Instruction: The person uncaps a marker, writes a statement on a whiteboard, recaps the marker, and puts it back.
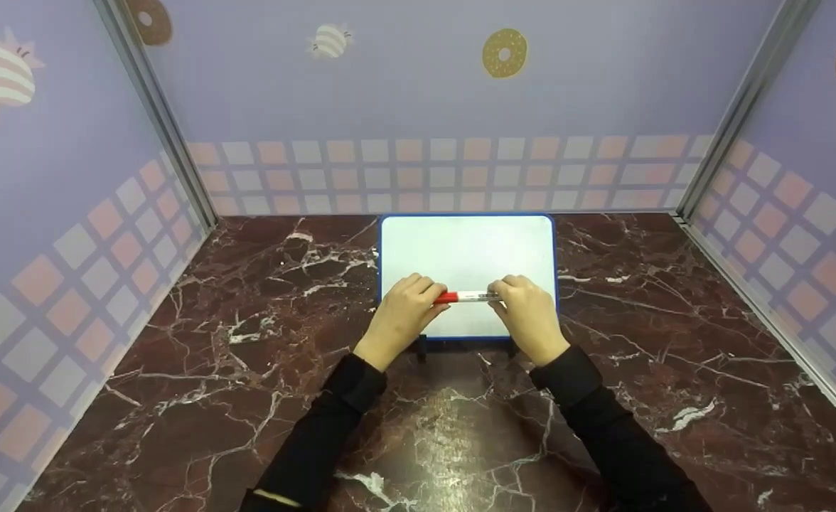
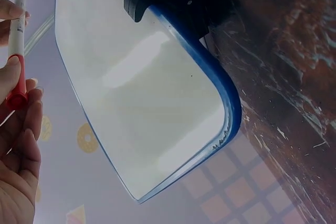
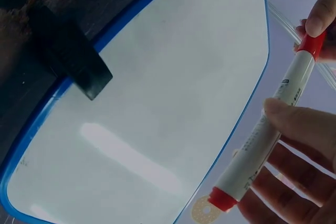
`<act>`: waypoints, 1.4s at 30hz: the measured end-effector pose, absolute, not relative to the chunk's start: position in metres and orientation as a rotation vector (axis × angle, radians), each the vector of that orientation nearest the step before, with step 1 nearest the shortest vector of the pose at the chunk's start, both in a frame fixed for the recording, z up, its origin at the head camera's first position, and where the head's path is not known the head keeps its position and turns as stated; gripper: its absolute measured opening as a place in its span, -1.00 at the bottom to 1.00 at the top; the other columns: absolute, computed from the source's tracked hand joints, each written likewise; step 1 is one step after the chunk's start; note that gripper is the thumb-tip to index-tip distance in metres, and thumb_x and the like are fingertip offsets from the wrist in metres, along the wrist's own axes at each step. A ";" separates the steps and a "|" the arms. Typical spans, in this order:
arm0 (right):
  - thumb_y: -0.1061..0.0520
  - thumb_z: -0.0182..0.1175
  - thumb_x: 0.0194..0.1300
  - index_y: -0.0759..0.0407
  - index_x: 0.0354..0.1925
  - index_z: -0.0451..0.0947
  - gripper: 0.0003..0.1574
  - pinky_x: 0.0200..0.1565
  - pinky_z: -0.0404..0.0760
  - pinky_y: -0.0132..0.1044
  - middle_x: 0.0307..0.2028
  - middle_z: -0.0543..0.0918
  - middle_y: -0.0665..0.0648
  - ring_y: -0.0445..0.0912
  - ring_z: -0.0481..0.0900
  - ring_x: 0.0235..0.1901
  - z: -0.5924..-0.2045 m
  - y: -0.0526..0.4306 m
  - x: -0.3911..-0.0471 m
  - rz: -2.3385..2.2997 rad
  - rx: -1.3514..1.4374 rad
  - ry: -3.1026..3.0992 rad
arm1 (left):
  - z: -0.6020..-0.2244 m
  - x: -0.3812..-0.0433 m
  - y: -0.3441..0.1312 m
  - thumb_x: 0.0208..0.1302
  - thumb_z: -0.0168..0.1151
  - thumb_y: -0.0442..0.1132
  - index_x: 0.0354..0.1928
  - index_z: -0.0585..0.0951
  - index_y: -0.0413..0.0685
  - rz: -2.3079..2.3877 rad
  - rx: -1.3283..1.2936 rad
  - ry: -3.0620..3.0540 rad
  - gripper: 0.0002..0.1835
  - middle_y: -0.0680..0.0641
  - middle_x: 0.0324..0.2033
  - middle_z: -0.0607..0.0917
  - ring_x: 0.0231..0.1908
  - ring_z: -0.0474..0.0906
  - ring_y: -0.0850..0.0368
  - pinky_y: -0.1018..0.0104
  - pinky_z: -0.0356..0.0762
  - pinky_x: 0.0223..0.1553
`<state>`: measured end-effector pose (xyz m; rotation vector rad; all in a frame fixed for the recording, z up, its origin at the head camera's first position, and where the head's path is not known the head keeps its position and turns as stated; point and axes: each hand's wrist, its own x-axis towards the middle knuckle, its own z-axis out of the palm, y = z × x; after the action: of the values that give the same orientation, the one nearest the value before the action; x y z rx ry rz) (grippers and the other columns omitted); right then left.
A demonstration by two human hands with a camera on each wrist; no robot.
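A whiteboard marker [image 1: 466, 296] with a white barrel and red cap is held level between both hands, in front of a blue-edged whiteboard [image 1: 468, 249]. My left hand [image 1: 405, 313] pinches the red cap [image 2: 19, 80] between thumb and fingers. Around the white barrel [image 3: 273, 124], my right hand [image 1: 528, 313] grips with its thumb on one side and fingers on the other. The cap sits on the barrel in both wrist views. A red plug [image 3: 222, 199] shows at the barrel's far end.
The whiteboard leans on a stand with dark feet [image 1: 421, 348] on a dark red marbled table [image 1: 247, 398]. Purple walls [image 1: 418, 85] with tile and sweets patterns enclose the table at the back and both sides. A black clip [image 3: 79, 59] overlaps the board's lower edge.
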<state>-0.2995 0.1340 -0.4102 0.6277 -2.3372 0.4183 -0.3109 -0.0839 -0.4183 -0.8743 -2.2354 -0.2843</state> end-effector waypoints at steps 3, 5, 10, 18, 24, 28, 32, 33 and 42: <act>0.29 0.45 0.05 0.24 -0.33 0.68 -0.84 -0.35 0.70 -0.10 -0.42 0.69 0.13 0.04 0.64 -0.39 -0.412 0.134 -0.300 0.427 0.637 -2.336 | -0.419 -0.312 -0.084 0.23 0.36 -0.14 -0.22 0.68 -0.12 -0.277 -0.882 -2.239 -0.80 0.01 -0.34 0.71 -0.32 0.59 0.09 0.30 0.64 -0.24; 0.28 0.44 0.07 0.24 -0.30 0.70 -0.84 -0.33 0.71 -0.11 -0.40 0.70 0.14 0.04 0.65 -0.38 -0.414 0.134 -0.301 0.429 0.648 -2.338 | -0.420 -0.313 -0.085 0.23 0.35 -0.13 -0.21 0.70 -0.13 -0.254 -0.884 -2.236 -0.78 0.00 -0.33 0.72 -0.32 0.60 0.10 0.32 0.65 -0.23; 0.27 0.42 0.09 0.24 -0.25 0.73 -0.81 -0.30 0.73 -0.13 -0.37 0.71 0.14 0.04 0.67 -0.35 -0.417 0.134 -0.304 0.427 0.673 -2.336 | -0.422 -0.315 -0.087 0.23 0.32 -0.10 -0.19 0.72 -0.16 -0.199 -0.889 -2.223 -0.74 -0.01 -0.31 0.73 -0.30 0.60 0.11 0.35 0.66 -0.21; 0.25 0.43 0.08 0.23 -0.27 0.73 -0.82 -0.28 0.74 -0.15 -0.35 0.73 0.13 0.02 0.68 -0.33 -0.419 0.133 -0.305 0.375 0.687 -2.274 | -0.422 -0.315 -0.087 0.21 0.33 -0.09 -0.20 0.71 -0.17 -0.192 -0.872 -2.232 -0.72 -0.02 -0.33 0.72 -0.30 0.59 0.10 0.35 0.66 -0.23; 0.26 0.45 0.04 0.23 -0.29 0.73 -0.81 -0.28 0.74 -0.18 -0.35 0.74 0.14 0.01 0.68 -0.33 -0.419 0.134 -0.306 0.336 0.691 -2.222 | -0.422 -0.316 -0.089 0.23 0.30 -0.10 -0.22 0.69 -0.17 -0.262 -0.873 -2.248 -0.74 -0.03 -0.35 0.72 -0.31 0.59 0.09 0.33 0.66 -0.24; 0.27 0.46 0.02 0.23 -0.30 0.72 -0.81 -0.28 0.74 -0.19 -0.36 0.73 0.15 0.01 0.68 -0.34 -0.418 0.140 -0.310 0.314 0.667 -2.187 | -0.420 -0.317 -0.095 0.20 0.34 -0.12 -0.23 0.69 -0.17 -0.340 -0.851 -2.252 -0.76 -0.04 -0.36 0.71 -0.31 0.59 0.06 0.30 0.67 -0.23; 0.27 0.45 0.04 0.22 -0.31 0.72 -0.83 -0.30 0.75 -0.16 -0.37 0.73 0.15 0.02 0.68 -0.36 -0.418 0.146 -0.313 0.320 0.626 -2.181 | -0.416 -0.319 -0.103 0.20 0.33 -0.13 -0.21 0.69 -0.17 -0.373 -0.824 -2.254 -0.75 -0.05 -0.35 0.71 -0.30 0.58 0.04 0.29 0.67 -0.21; 0.27 0.45 0.04 0.22 -0.31 0.72 -0.83 -0.31 0.75 -0.16 -0.36 0.73 0.14 0.02 0.68 -0.36 -0.417 0.147 -0.314 0.324 0.618 -2.185 | -0.414 -0.319 -0.105 0.21 0.33 -0.13 -0.21 0.69 -0.18 -0.373 -0.817 -2.253 -0.75 -0.05 -0.34 0.71 -0.29 0.59 0.04 0.29 0.68 -0.20; 0.27 0.44 0.07 0.23 -0.28 0.72 -0.82 -0.31 0.75 -0.10 -0.34 0.74 0.17 0.07 0.69 -0.33 -0.416 0.153 -0.315 0.341 0.579 -2.222 | -0.403 -0.324 -0.127 0.30 0.26 -0.15 -0.10 0.69 -0.27 -0.454 -0.670 -2.271 -0.69 -0.17 -0.26 0.74 -0.20 0.64 -0.07 0.17 0.70 -0.05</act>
<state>-0.3155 0.1532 -0.4160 0.5790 -2.2219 0.3413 -0.3236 -0.1267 -0.4030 -0.6703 -2.2705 -0.4538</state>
